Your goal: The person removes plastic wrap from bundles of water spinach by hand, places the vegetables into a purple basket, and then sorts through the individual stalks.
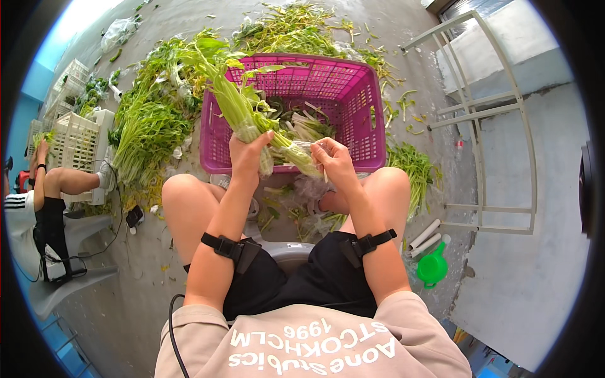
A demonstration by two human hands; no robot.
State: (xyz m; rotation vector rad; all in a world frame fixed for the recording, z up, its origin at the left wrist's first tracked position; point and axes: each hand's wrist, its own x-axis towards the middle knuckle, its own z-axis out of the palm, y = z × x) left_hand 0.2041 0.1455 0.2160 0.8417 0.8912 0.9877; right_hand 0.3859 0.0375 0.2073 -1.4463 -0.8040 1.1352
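Observation:
A bunch of leafy green vegetables (236, 104) slants over the near side of a purple plastic basket (293, 169), its leaves up to the left and its pale stalk ends down to the right. My left hand (247, 150) is closed around the stalks, with clear plastic film wrapped about them there. At the stalk ends, my right hand (336, 160) is closed with fingertips pinched on clear plastic film (304, 146). Inside the basket lie more greens with white stalks (312, 123), partly hidden by the bunch.
Piles of greens lie left of the basket (148, 142), behind it (290, 34) and to the right (409, 170). A metal frame (482, 116), green plastic container (432, 268) and white tubes (425, 234) are at right. At far left another person (47, 201) sits near white crates (79, 148).

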